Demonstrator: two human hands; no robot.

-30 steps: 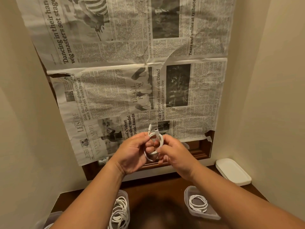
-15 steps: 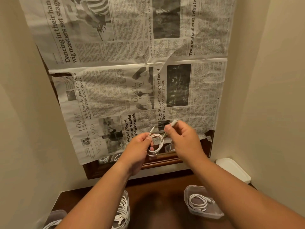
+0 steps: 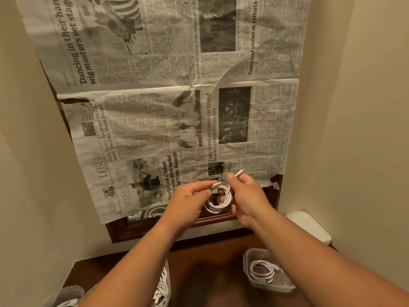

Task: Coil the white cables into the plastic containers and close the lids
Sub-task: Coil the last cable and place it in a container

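Left hand (image 3: 188,200) regripped white cable (image 3: 218,207) at plug — right hand (image 3: 250,196) pinches other plug; newspaper (image 3: 155,129) 'LEISURE'

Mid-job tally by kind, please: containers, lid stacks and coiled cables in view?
Containers: 3 (right, middle, left)
Lid stack: 1
Coiled cables: 2 (held cable, boxed cable)
Total: 6
Middle container's loose cables: too tangled to count.

Warm, dimmish indoor light; yellow cast on walls (image 3: 365,107). Broad soft shadow on counter (image 3: 221,258) middle, toward front edge. Fainter curved shadows across newspaper (image 3: 143,129). Wide-angle bend strong at frame edges, forearms (image 3: 137,262) stretched. Headlines sharp mid-frame; small print mushy. White cable (image 3: 215,210) bright, edges slightly soft. Container (image 3: 66,295) at counter's front-left corner hazy.
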